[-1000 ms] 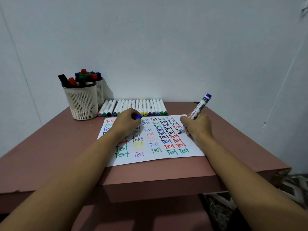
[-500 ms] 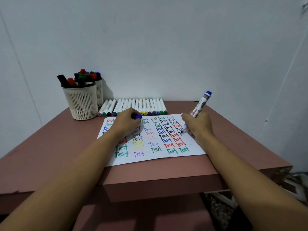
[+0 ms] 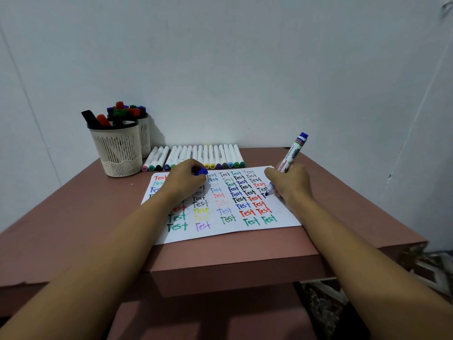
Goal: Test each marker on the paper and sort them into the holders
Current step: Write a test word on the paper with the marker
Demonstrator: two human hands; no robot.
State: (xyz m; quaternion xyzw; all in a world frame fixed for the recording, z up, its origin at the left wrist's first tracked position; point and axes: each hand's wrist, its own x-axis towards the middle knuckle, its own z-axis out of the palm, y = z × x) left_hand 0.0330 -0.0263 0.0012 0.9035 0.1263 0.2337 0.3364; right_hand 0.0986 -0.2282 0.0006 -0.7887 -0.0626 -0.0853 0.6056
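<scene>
The right hand (image 3: pixel 290 186) grips a blue marker (image 3: pixel 293 153) in a writing hold, with the fingers curled round the lower barrel. The uncapped tip points down and touches the paper (image 3: pixel 286 220) at the right end of a row of written words, where a dark blue stroke stands just beside it. The barrel leans up and away from the person, and its blue butt end is the highest part, over the table's far right corner. The left hand (image 3: pixel 186 181) rests knuckles up on the upper left part of the same sheet, fingers curled round a blue cap (image 3: pixel 202 171) whose end shows on the thumb side. The two hands are apart, with columns of the word "Test" in red, green, black, blue, purple and yellow between them and nearer the person. The paper lies flat on a reddish-brown table (image 3: pixel 73 217), its near edge close to the table's front edge. Behind the sheet, near the wall (image 3: pixel 245 69), a row of white markers (image 3: pixel 208 154) lies side by side just beyond the left hand, coloured ends towards the person. At the far left stand two pale slotted holders. The front holder (image 3: pixel 117 150) has black and red markers in it, and the rear holder (image 3: pixel 145 136), close behind it, is packed with red, green and blue caps
</scene>
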